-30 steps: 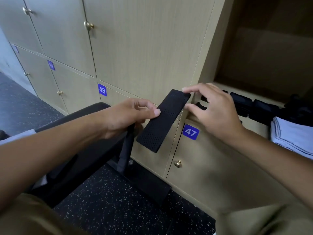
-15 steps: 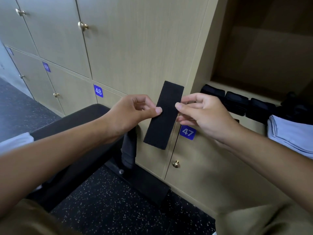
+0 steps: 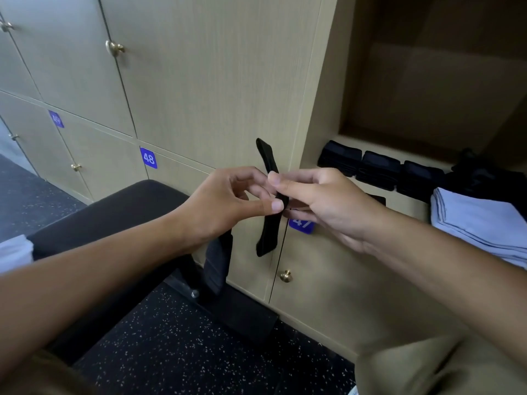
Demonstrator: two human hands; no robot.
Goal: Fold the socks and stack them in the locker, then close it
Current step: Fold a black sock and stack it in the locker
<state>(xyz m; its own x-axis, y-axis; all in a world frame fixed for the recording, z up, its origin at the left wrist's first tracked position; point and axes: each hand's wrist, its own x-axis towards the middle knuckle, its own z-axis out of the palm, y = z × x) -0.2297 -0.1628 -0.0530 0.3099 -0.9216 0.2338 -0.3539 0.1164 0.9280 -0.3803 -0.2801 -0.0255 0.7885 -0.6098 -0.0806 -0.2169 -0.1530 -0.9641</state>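
Observation:
A black sock (image 3: 268,235) hangs upright and edge-on in front of the locker doors. My left hand (image 3: 228,206) pinches its middle with thumb and fingers. My right hand (image 3: 322,203) pinches the same spot from the right side. The open locker (image 3: 350,143) is at the upper right. Three folded black socks (image 3: 379,169) lie in a row along its front edge. A loose dark heap (image 3: 482,175) lies behind them at the right.
Folded pale blue cloth (image 3: 479,220) lies in the locker at the right edge. A black padded bench (image 3: 119,212) stands under my left arm. Locker doors 47 (image 3: 302,223) and 48 (image 3: 148,158) are closed below. The floor is dark and speckled.
The sock has turned from flat-on to edge-on and now stands vertical. My right hand moved in and took hold of its middle, next to my left hand.

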